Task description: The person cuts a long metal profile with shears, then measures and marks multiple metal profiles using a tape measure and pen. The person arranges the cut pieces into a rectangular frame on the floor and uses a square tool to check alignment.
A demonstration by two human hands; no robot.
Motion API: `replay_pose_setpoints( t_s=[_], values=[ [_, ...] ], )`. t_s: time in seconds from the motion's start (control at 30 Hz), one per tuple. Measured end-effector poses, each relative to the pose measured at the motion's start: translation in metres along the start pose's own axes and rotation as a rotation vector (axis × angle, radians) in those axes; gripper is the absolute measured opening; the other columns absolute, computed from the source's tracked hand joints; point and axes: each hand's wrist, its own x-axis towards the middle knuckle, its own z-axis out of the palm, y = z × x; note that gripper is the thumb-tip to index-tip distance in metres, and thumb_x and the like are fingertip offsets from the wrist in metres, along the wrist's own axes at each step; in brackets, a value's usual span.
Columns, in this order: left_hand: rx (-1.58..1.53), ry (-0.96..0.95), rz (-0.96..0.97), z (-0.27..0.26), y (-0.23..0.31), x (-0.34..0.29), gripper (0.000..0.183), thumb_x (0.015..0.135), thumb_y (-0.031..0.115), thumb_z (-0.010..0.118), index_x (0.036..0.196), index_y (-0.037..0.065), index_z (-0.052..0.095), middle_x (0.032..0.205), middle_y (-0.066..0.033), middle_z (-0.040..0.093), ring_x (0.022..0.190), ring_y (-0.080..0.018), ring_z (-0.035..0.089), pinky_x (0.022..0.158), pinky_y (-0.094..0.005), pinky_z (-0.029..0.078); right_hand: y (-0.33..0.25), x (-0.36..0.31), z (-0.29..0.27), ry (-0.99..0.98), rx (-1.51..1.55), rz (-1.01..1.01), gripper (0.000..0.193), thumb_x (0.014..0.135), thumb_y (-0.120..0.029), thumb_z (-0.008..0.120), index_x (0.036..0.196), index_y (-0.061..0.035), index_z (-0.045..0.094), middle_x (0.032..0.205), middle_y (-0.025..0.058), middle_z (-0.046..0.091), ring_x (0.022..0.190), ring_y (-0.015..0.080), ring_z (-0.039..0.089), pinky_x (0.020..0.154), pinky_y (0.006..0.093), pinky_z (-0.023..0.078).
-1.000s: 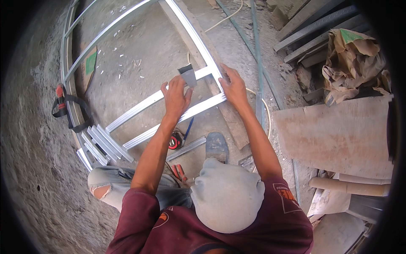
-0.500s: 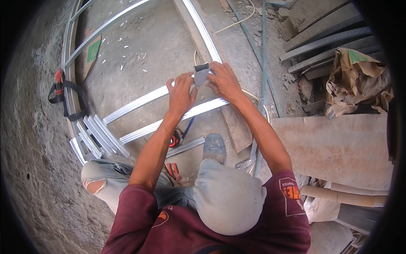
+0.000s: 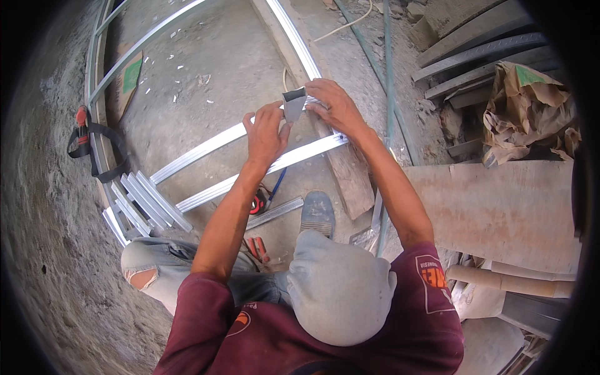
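Note:
A short piece of hollow grey metal profile [image 3: 294, 107] stands with its dark opening up, between my two hands, at the far end of a silvery metal rail [image 3: 203, 149]. My left hand [image 3: 267, 132] is closed over this rail, its thumb near the grey piece. My right hand [image 3: 336, 107] grips at the rail's end on the other side, fingers bent and partly hiding the joint. A second silvery rail [image 3: 225, 185] runs nearer to me, passing under my left forearm. Another long rail [image 3: 290, 34] leads away beyond my right hand.
Short metal offcuts [image 3: 153, 203] lie at left by a black strap [image 3: 112, 153]. A tape measure [image 3: 257, 203], red-handled pliers [image 3: 258, 249] and a metal strip [image 3: 278, 212] are by my shoe. A wooden beam [image 3: 350, 187], board [image 3: 494, 212] and crumpled brown paper [image 3: 519, 112] lie right.
Both hands and the grey piece have shifted slightly in view, a little up and left. My right hand has moved a bit farther away, uncovering the nearer rail's end.

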Motion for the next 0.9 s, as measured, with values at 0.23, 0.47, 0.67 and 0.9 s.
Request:
replay_pose_setpoints(
  t_s=[0.23,0.47,0.67,0.9],
  values=[
    [0.037,-0.029,0.024,0.004,0.002,0.002,0.032,0.08,0.013,0.074,0.107,0.007,0.059,0.119,-0.0104,0.063,0.118,-0.0284,0.054,0.1,-0.0481,0.03,0.003,-0.04,-0.031,0.293,0.175,0.621,0.032,0.089,-0.018,0.069,0.118,-0.0043,0.07,0.119,0.017,0.068,0.109,0.034,0.065,0.097,0.038,0.049],
    [0.08,-0.056,0.037,0.003,0.004,0.0,0.041,0.084,0.017,0.073,0.121,0.007,0.06,0.123,-0.0113,0.063,0.119,-0.0284,0.055,0.102,-0.0465,0.03,-0.018,-0.083,-0.022,0.419,0.296,0.884,0.03,0.091,-0.021,0.068,0.116,-0.0053,0.071,0.115,0.0158,0.071,0.106,0.0294,0.068,0.092,0.035,0.05],
    [0.067,-0.066,0.038,0.003,0.002,0.0,0.049,0.084,0.016,0.073,0.13,0.007,0.058,0.128,-0.0118,0.062,0.123,-0.0294,0.053,0.103,-0.0473,0.029,-0.035,-0.087,-0.013,0.445,0.283,0.912,0.029,0.092,-0.021,0.068,0.115,-0.0048,0.071,0.112,0.0154,0.072,0.101,0.026,0.069,0.09,0.0335,0.051],
    [0.049,-0.058,0.048,0.002,0.001,0.001,0.048,0.086,0.016,0.072,0.13,0.006,0.058,0.127,-0.0122,0.062,0.121,-0.0294,0.054,0.103,-0.0468,0.03,-0.032,-0.079,-0.014,0.439,0.261,0.884,0.029,0.092,-0.022,0.067,0.115,-0.0046,0.072,0.111,0.0145,0.073,0.1,0.0248,0.069,0.09,0.0338,0.051]
  ],
)
